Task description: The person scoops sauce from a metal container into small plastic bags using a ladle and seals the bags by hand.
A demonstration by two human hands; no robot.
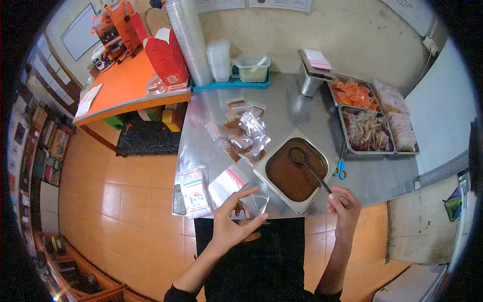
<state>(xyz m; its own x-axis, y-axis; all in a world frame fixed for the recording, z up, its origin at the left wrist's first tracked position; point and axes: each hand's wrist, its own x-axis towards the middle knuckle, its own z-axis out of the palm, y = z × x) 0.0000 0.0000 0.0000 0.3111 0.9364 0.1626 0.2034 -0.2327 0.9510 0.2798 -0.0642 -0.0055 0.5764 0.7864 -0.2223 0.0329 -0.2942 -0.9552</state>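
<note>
My left hand (234, 221) is at the table's front edge, thumb and fingers holding a small clear plastic bag (259, 202) that looks open at its mouth. My right hand (344, 205) grips the handle of a long dark spoon (317, 177). The spoon's bowl rests in brown sauce (289, 176) inside a square metal pan (261, 170). Beside my left hand lie a stack of flat zip bags (229, 183) and a printed pack of bags (195, 196). Behind them is a pile of filled brown sachets (244, 132).
Blue-handled scissors (340, 170) lie right of the pan. Metal trays (370, 151) of packed sachets stand at the right, near a tall metal container (309, 83). Along the back, stacked plastic cups (188, 45) and tubs (253, 68) sit on a blue tray. An orange table (121, 90) adjoins at left.
</note>
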